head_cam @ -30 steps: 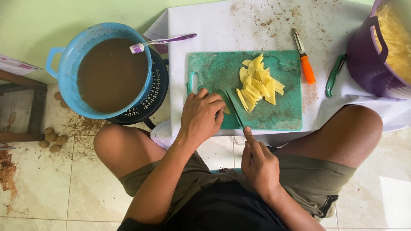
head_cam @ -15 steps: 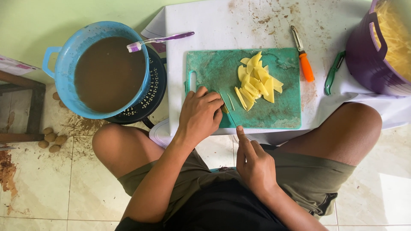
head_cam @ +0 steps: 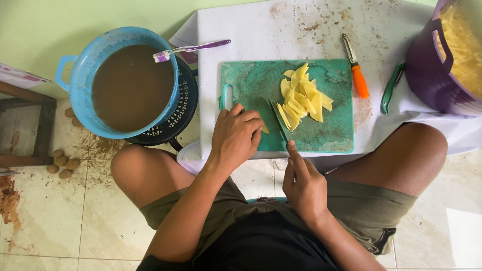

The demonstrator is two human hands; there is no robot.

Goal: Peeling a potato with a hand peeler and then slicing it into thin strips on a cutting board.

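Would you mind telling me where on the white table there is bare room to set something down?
The white table is bare above the green cutting board, toward its far left corner. It is crowded on the right, by the orange peeler, green peeler and purple tub, and at the near edge, where both hands work.

Knife (head_cam: 277,120): I see a slim dark blade, angled from near right to far left over the near middle of the cutting board, handle hidden in the fist.

Cutting board (head_cam: 251,80): green, rectangular, scuffed, handle slot at its left edge; lies flat on the white table.

Potato slices (head_cam: 301,98): pale yellow strips, heaped loosely right of the blade. One small piece (head_cam: 264,130) lies left of the blade, at my fingertips.
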